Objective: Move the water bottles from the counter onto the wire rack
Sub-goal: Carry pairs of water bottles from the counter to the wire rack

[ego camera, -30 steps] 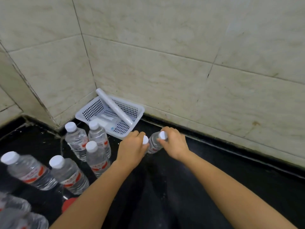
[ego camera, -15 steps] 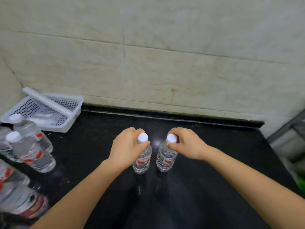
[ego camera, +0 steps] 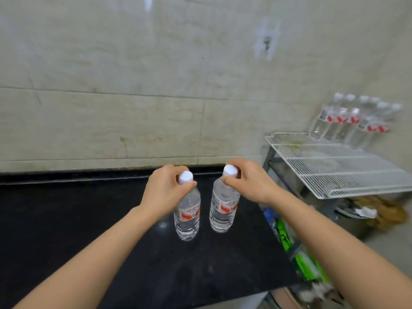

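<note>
Since the earlier frame both held bottles have travelled rightward; the white basket has left view and the wire rack [ego camera: 338, 168] has appeared. Left hand [ego camera: 165, 192] closed around the neck of the left water bottle [ego camera: 187, 216]; right hand [ego camera: 249, 182] likewise grips the right water bottle [ego camera: 224, 210]. Both hang upright above the black counter [ego camera: 66, 219]. Stacked bottles [ego camera: 352, 121] occupy the rack's far end.

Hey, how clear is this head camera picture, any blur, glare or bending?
Head view: both hands, left and right, and their bottles are fairly sharp; the rack bottles and bottom-right clutter are smeared; wide-angle bending tilts the wire rack; faint glare streaks the wall.
</note>
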